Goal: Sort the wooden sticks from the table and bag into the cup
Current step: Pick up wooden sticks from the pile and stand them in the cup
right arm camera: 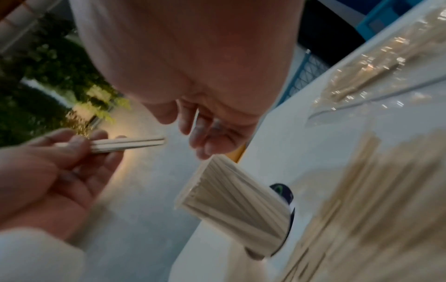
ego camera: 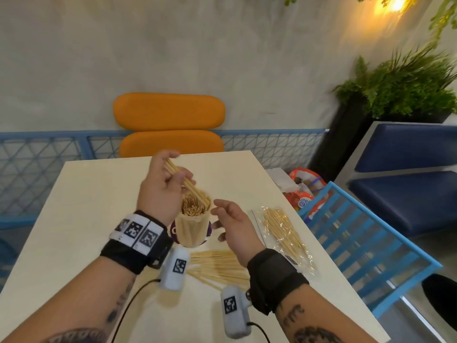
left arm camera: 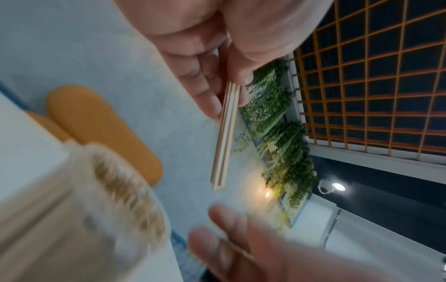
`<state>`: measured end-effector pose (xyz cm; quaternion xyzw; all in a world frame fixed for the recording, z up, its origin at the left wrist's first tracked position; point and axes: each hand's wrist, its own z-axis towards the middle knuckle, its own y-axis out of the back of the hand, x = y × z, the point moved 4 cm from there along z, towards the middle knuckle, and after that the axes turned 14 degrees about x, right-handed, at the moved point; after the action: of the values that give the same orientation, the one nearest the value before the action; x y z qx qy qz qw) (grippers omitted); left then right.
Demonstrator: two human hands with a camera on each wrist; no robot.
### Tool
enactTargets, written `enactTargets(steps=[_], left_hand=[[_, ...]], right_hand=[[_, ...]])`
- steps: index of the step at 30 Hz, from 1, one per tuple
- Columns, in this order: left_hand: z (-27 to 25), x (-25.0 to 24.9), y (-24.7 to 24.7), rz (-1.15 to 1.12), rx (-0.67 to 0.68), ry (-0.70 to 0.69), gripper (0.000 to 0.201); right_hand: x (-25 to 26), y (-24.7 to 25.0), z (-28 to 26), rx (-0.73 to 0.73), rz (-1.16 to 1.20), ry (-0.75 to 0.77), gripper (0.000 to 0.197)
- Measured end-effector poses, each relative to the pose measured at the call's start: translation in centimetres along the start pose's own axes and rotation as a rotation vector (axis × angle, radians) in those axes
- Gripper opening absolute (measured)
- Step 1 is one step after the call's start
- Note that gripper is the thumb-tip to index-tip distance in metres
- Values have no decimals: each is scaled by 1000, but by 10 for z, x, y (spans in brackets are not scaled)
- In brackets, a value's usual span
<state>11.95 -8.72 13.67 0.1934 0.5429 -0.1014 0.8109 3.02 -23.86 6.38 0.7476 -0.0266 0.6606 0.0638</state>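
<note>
my left hand [ego camera: 162, 188] pinches a few sticks [ego camera: 187, 184] mid-length over the cup [ego camera: 193, 225]; light, stiff, likely slippery. right hand [ego camera: 232, 225] relaxed, empty.

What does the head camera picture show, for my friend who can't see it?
A left hand holds a few wooden sticks above a cup packed with sticks. The right hand hovers open beside it, near loose sticks and a bag.

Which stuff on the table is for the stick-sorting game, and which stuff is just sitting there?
For the job:
- sticks in the left hand, a small bunch
- cup, already packed with sticks
- loose sticks lying on the table
- clear bag with sticks inside
- right hand, holding nothing

Just around:
- orange chair
- blue chair
- plant
- colourful bags beside the table
</note>
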Motion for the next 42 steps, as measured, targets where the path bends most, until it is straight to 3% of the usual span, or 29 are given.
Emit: enactTargets(steps=[2, 5, 8, 11, 16, 20, 29, 32, 37, 42], left_hand=[[16, -2, 15, 47, -75, -11, 46], [30, 0, 19, 145, -95, -20, 36], [33, 8, 6, 273, -30, -13, 35], [34, 25, -8, 386, 58, 28, 31], [29, 65, -31, 542, 313, 111, 25], [26, 88, -37, 664, 422, 123, 27], [18, 105, -21, 572, 451, -15, 41], [16, 107, -21, 665, 473, 75, 40], [18, 101, -19, 475, 502, 166, 39], [9, 103, -20, 737, 656, 228, 46]], right_hand=[[-1, 7, 12, -69, -166, -2, 29], [-6, 10, 24, -52, -323, 2, 51], [-14, 6, 32, 36, -430, -30, 71], [-19, 3, 37, 82, -474, -35, 78], [-27, 1, 42, 99, -496, -52, 83], [-32, -3, 44, 117, -521, -42, 88], [-34, -12, 41, 103, -668, 75, 90], [-34, -16, 38, 123, -809, 144, 84], [-31, -12, 38, 159, -910, 94, 83], [-24, -7, 35, 197, -888, 37, 80]])
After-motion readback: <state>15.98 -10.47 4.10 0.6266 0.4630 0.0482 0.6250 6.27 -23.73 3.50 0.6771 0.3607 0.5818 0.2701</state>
